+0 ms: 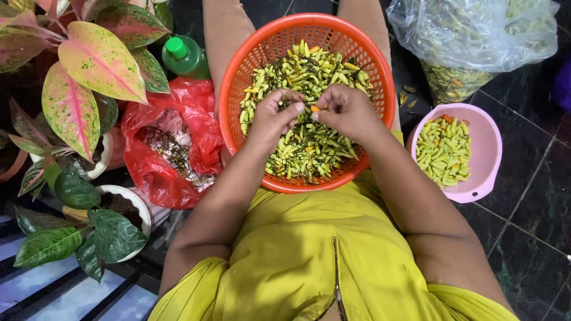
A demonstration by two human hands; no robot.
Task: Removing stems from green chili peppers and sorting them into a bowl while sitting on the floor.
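An orange plastic basket [380,77] rests on my lap, filled with small yellow-green chili peppers [309,148] mixed with dark stems. Both hands hover over its middle. My left hand [275,112] and my right hand [346,110] pinch one small orange chili [315,109] between their fingertips, thumbs facing each other. To the right, a pink bowl [485,145] on the floor holds chilies without stems [443,151].
A red plastic bag [196,107] with dark stems lies left of the basket. A clear bag of chilies [476,35] sits at the upper right. Potted plants with pink-green leaves [89,77] and a green bottle [181,54] crowd the left. Dark tiled floor lies on the right.
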